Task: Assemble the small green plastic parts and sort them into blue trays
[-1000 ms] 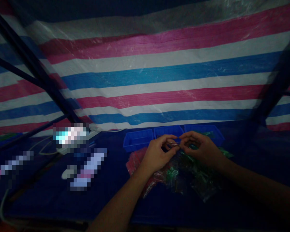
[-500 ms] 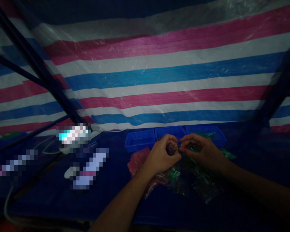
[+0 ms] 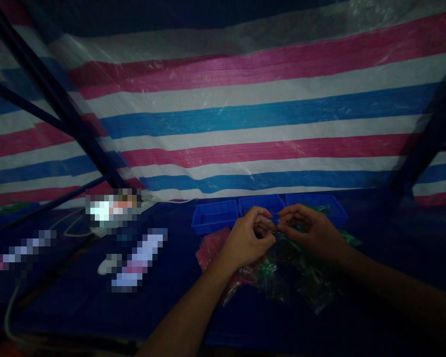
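A: A striped sheet (image 3: 245,114) hangs behind the place, with dark posts (image 3: 85,148) at the sides, and below it runs a dim blue tabletop (image 3: 282,332). What stands on it?

B: Three blue trays in a row at the back: a left tray (image 3: 208,228), a middle tray (image 3: 262,199) partly behind the fingers, and a right tray (image 3: 340,215) with green wrappers (image 3: 321,207) in it. Off to the left, a white rounded object (image 3: 104,267) lies beside a blurred-out strip (image 3: 139,260).

A: And the hands?

B: The left hand (image 3: 250,235) and the right hand (image 3: 306,228) face each other in front of the trays, fingers curled, fingertips nearly meeting. As for the grip, I can't tell: it's too dark to see whether either pinches something small and clear.

A: Where are the packets?

B: On the tabletop, around and beneath the hands. Red packets (image 3: 211,245) overlap beside the left wrist; a green packet (image 3: 267,267) lies between the forearms, and clear packets (image 3: 315,297) lie nearer the person, below the right hand.

A: How far along would you say it is?

B: Midway, as I judge it. The fingers look busy with one small piece, the wrappers in the right tray are there to be used or already placed, and plenty lies loose. Which packets are finished, I couldn't say.
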Tool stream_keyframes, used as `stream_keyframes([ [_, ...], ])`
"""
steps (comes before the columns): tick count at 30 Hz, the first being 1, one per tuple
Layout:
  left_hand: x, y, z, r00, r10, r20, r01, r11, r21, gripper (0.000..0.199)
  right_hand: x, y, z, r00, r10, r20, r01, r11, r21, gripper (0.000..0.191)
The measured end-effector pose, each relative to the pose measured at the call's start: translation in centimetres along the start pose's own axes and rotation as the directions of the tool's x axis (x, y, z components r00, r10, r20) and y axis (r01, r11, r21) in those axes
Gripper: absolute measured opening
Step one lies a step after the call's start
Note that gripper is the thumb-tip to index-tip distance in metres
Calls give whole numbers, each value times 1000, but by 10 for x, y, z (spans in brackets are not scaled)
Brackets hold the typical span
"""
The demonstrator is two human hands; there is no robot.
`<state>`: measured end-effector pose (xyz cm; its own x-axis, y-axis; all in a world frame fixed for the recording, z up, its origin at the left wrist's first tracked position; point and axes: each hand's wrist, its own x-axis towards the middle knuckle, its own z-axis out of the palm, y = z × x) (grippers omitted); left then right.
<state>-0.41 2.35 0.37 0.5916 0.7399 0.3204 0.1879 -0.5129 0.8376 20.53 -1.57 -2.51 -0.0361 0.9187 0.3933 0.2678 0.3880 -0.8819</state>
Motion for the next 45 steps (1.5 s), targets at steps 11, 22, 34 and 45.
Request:
stream_keyframes([
  [11, 1, 0, -3, 1000, -21, 6, 22, 999, -39, 29, 1, -6, -1, 998, -16, -57, 18, 999, 40, 33],
  [22, 0, -4, -1, 999, 19, -31, -19, 1000, -13, 41, -3, -6, 1, 999, -27, 29, 29, 997, -71, 27],
  [34, 11, -12, -11, 910, 33, -413, -145, 959, -244, 35, 26, 9, -25, 896, -444, -15, 354, 733, -581, 24],
  [45, 8, -13, -9, 937, 31, -348, -94, 982, -165, 35, 0, -19, -2, 815, -283, 506, 533, 708, -464, 50],
])
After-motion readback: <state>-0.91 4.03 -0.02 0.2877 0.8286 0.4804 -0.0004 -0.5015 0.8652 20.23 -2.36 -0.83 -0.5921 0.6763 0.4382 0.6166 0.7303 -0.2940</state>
